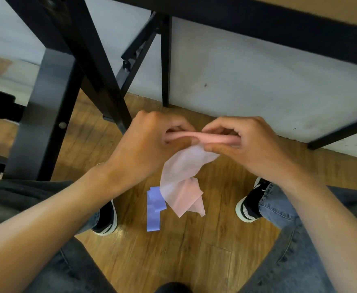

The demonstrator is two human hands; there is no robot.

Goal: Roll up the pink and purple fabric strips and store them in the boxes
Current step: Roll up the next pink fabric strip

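Note:
A pink fabric strip hangs between my knees, its upper end wound into a tight roll held level at chest height. My left hand pinches the roll's left end with curled fingers. My right hand pinches the right end, thumb beneath and fingers over the top. The loose tail drops down and its folded end touches the wooden floor. A purple fabric strip lies loosely folded on the floor just left of the pink tail. No boxes are in view.
Black metal table legs cross the upper left and a table edge spans the top. A pale wall stands behind. My shoes and jeans-clad knees flank the strips.

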